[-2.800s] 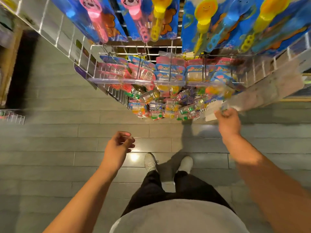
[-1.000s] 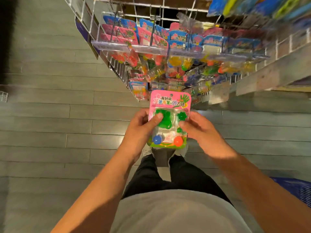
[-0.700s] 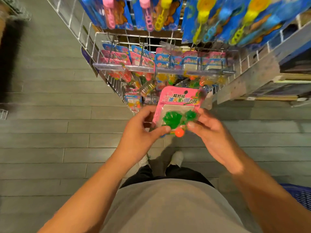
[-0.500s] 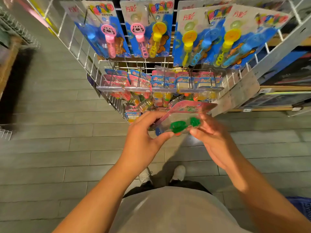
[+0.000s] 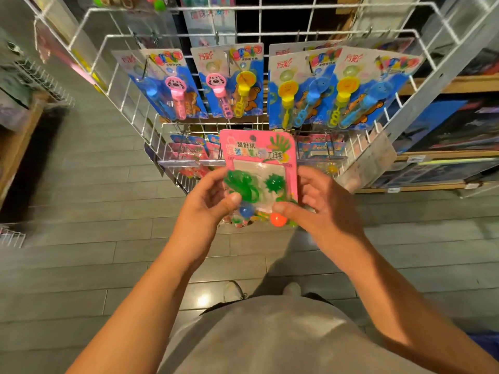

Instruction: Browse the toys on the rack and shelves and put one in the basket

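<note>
Head view: left hand (image 5: 209, 197) curled on the left edge of a pink card-backed blister pack of small toys (image 5: 258, 168), thumb pressed on the clear front beside a green rubbery hand shape. Right hand (image 5: 322, 202) pinching the pack's right lower edge, thumb in front, fingers behind. Pack held upright between both hands, in front of a white wire display rack (image 5: 270, 31), printed face toward the camera; green spiky ball, blue ball and orange ball under the plastic. Above it, hanging on the rack, blue bubble-wand cards (image 5: 232, 82). Below, grey plank floor (image 5: 81, 265).
</note>
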